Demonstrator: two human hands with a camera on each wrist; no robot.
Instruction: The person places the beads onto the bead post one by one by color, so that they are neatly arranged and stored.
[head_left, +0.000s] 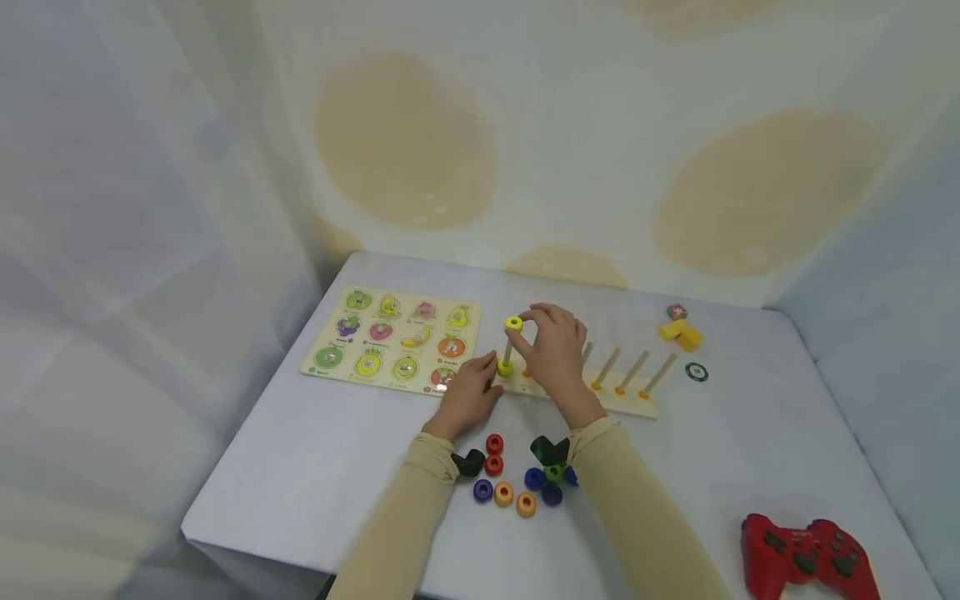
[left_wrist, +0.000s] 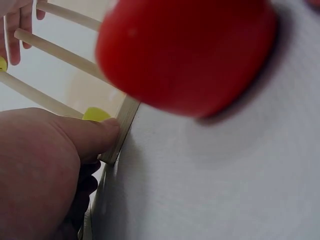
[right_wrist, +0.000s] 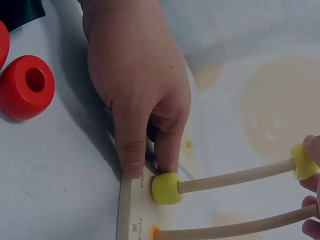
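Loose rings lie by the table's near edge; farther in, the left hand presses the peg board with flat fingers while the right hand pinches a yellow ring atop the end peg, seemingly mid-threading; releasing comes next.

Two yellow rings sit on one peg, one at the top, one at the base. Loose rings on the table: two red, two orange, one green, about four blue, some partly hidden. Four bare pegs show on the wooden base; more hidden behind the hand. One fruit puzzle board, twelve pieces. One red game controller. Two yellow blocks.
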